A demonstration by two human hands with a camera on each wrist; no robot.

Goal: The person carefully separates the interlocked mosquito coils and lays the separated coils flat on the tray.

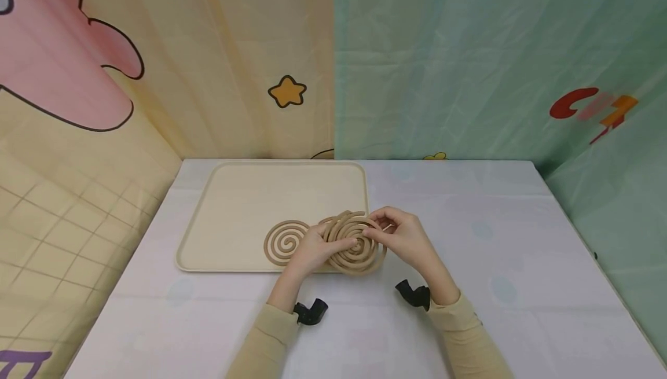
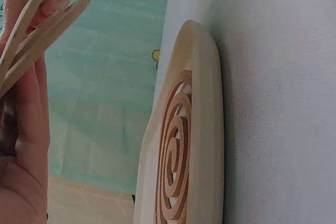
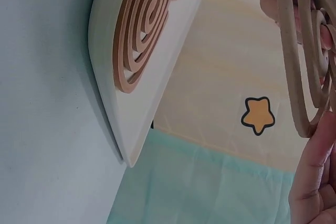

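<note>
My left hand (image 1: 311, 251) grips interlocked brown mosquito coils (image 1: 353, 263) above the front right corner of a cream tray (image 1: 260, 188), its thumb lying across their front. At the coils' right edge, my right hand (image 1: 402, 236) pinches a strand between thumb and fingers. In the left wrist view the held coils (image 2: 44, 39) appear edge-on, slightly spread apart at one end. Lying flat on the tray is another mosquito coil (image 1: 286, 242), left of my left hand. The right wrist view shows a coil (image 3: 122, 56) near the tray's end, with part of one more beyond it.
A white cloth covers the table (image 1: 510, 263), and the tray sits on its left half. Printed curtains (image 1: 443, 61) hang behind and at both sides. Black curved mounts (image 1: 311, 312) are worn at both wrists, by the beige sleeves (image 1: 268, 338).
</note>
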